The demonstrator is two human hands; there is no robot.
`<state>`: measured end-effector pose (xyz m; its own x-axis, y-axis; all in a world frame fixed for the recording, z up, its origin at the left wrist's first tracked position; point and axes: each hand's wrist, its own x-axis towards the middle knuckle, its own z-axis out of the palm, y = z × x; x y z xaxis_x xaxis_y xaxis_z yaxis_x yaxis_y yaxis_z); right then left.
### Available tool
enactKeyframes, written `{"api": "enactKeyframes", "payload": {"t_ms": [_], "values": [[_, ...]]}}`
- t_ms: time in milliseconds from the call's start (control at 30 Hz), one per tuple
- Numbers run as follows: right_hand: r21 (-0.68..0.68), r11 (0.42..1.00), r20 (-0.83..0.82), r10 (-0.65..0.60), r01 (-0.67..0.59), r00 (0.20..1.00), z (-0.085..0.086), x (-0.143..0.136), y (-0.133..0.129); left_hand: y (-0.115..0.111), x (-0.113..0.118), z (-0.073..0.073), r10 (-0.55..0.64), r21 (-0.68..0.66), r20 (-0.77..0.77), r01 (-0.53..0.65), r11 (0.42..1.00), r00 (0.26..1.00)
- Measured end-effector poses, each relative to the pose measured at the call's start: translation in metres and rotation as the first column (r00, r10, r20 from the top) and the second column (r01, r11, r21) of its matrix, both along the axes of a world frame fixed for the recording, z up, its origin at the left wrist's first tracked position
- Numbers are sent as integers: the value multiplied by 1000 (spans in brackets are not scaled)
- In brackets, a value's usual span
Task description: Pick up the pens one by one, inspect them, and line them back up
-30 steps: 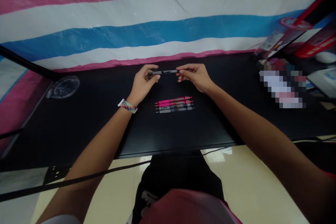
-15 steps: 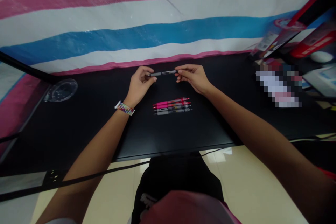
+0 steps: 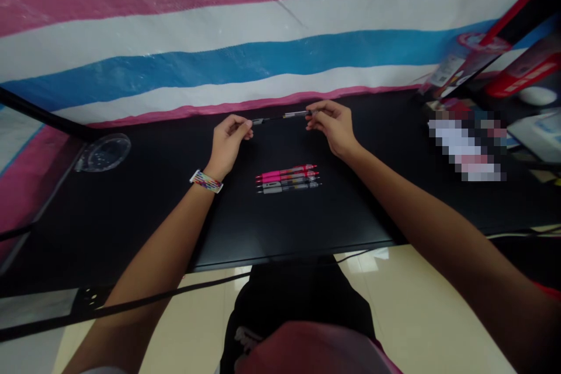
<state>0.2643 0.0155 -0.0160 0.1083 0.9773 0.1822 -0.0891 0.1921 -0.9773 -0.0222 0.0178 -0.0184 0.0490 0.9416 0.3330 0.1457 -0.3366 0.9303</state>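
Note:
A pen is drawn apart between my hands above the back of the black desk (image 3: 245, 228). Fingers and thumb of my left hand (image 3: 229, 137) pinch its grey part (image 3: 259, 121), and a thin dark piece runs rightward from it. In the pinch of my right hand (image 3: 333, 127) is the clear barrel (image 3: 296, 114). Whether the thin piece still sits inside the barrel's end is too small to tell. Just in front, a pink pen (image 3: 280, 176) and a grey pen (image 3: 284, 187) lie in a row with others like them.
A clear round plastic container (image 3: 105, 152) rests at the left of the desk. On the right stand a clear tumbler (image 3: 447, 70), a red item (image 3: 526, 79) and a blurred-out packet (image 3: 464, 146). A striped sheet (image 3: 245, 58) hangs behind the desk's rear edge.
My hands have moved apart, the right one further right. The pen, whole before, is now separated into a grey part on the left and a clear barrel on the right.

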Motion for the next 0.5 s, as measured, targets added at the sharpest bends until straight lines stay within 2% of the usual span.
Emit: {"api": "enactKeyframes", "payload": {"t_ms": [333,400,500], "values": [[41,993,14,-113,112,994,-5,6,5,1,0,-2,1,-28,29,0,1000,1000],[39,997,23,-68,68,997,-3,5,2,0,1,-1,2,-18,0,-2,1000,1000],[34,991,30,127,-128,991,-1,1,-4,-6,3,4,-43,39,-103,47,998,994]]}}
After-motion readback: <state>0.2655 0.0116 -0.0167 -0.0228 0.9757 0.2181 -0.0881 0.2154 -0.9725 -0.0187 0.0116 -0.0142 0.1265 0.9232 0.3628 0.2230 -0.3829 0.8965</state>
